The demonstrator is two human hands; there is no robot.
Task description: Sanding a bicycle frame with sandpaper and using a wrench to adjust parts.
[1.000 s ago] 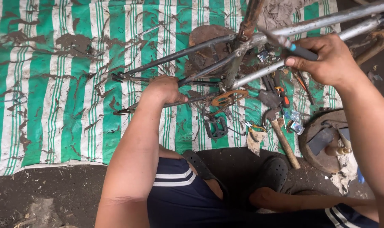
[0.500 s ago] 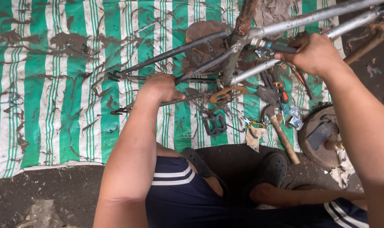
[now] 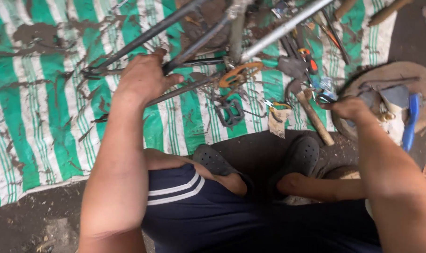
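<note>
Ground sheet, green-and-white striped, mud-stained, spread on dirt floor; hammer, pedal laid at 1 o'clock.

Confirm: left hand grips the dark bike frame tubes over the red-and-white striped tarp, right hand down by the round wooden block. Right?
One thing is off: the head view shows the tarp striped green and white, not red and white. The rest stands: the left hand grips the dark bike frame tubes, and the right hand is down by the round wooden block.
</note>
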